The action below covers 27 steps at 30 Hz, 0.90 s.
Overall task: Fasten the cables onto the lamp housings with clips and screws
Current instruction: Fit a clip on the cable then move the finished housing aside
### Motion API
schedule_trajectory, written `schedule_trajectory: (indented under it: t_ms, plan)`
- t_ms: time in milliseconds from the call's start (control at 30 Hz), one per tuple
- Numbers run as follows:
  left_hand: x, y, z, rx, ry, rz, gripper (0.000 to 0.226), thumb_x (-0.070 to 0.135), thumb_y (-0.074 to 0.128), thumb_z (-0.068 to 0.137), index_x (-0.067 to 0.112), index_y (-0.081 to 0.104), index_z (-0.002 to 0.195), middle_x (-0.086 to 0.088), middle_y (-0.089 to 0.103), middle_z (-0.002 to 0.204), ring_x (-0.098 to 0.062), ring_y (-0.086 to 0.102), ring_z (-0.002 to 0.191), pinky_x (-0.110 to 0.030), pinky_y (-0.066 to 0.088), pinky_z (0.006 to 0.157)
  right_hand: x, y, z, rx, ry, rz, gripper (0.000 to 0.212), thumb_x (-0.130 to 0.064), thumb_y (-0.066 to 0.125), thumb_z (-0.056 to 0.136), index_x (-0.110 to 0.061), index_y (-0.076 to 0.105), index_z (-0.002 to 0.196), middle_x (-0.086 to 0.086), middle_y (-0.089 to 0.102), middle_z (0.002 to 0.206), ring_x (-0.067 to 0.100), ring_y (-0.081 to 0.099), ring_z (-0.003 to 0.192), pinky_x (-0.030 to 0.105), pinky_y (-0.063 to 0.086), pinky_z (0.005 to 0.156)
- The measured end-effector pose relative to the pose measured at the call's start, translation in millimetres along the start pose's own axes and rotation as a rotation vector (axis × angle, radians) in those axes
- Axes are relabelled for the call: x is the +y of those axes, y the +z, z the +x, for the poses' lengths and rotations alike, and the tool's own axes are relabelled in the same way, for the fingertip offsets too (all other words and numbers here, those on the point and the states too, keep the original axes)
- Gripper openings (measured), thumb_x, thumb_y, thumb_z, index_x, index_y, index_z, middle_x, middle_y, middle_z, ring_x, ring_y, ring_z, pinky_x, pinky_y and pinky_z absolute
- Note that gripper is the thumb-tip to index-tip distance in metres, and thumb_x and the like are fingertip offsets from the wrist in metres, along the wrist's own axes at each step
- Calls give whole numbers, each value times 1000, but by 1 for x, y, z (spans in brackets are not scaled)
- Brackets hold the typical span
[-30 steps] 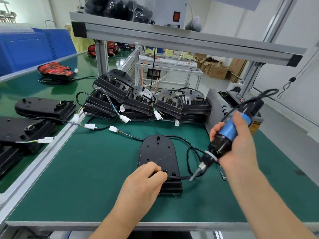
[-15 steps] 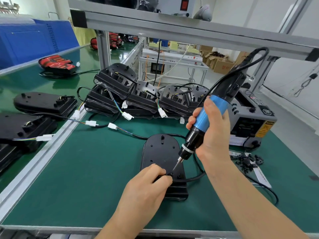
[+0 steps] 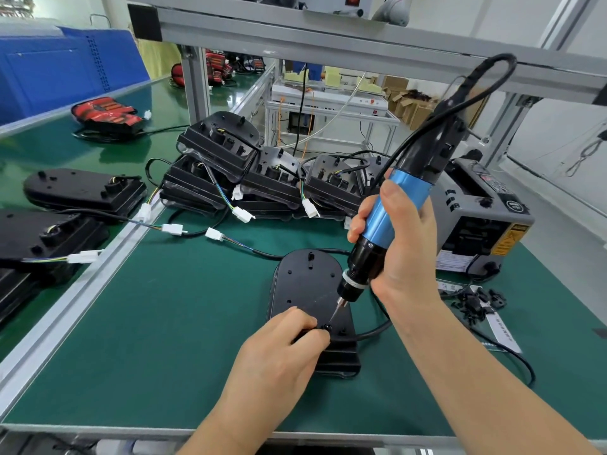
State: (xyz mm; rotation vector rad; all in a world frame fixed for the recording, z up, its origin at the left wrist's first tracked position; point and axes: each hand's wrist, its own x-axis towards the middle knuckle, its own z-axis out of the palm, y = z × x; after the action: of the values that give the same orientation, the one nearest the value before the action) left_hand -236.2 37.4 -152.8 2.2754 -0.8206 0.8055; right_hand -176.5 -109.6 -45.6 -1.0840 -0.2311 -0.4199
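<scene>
Left hand (image 3: pixel 279 351) pinching cable (image 3: pixel 372 334) on lamp housing (image 3: pixel 303 284), right hand (image 3: pixel 405 257) gripping electric screwdriver (image 3: pixel 394 205), stacked housings (image 3: pixel 226 159) behind, tape dispenser (image 3: pixel 479 218) beside

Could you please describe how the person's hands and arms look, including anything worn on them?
The left hand and right hand wear no gloves, and no ring, watch or band shows. The left forearm and right forearm are uncovered down to the frame's edge; no sleeve is in view.

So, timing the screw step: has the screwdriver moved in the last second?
Yes. The screwdriver has swung left and upright: its bit, earlier right of the lamp housing, now sits on it beside the left hand.
</scene>
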Motion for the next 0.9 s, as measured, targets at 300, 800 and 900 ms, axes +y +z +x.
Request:
schedule_trajectory:
  t_ms: [300, 800, 900]
  plan:
    - [2, -2, 1, -14, -3, -5, 7, 7, 66, 77, 14, 68, 77, 1, 61, 83, -17, 59, 73, -30, 53, 57, -1, 1, -3, -31, -20, -7, 11, -18, 57, 86, -17, 50, 95, 4, 54, 64, 18, 49, 47, 28, 44, 48]
    - [1, 1, -1, -9, -20, -15, 12, 1, 69, 77, 12, 68, 81, 0, 59, 83, -17, 54, 71, -34, 55, 62, 1, 10, -6, -158, -22, -37, 30, -27, 61, 77, -11, 46, 97, 4, 53, 63, 19, 47, 45, 27, 42, 47]
    - [2, 0, -2, -17, -30, -19, 18, -2, 74, 73, 12, 67, 82, -1, 59, 84, -18, 55, 70, -34, 55, 61, 1, 11, -7, -169, -20, -49, 29, -26, 61, 77, -10, 45, 96, 5, 52, 62, 20, 47, 44, 27, 42, 46]
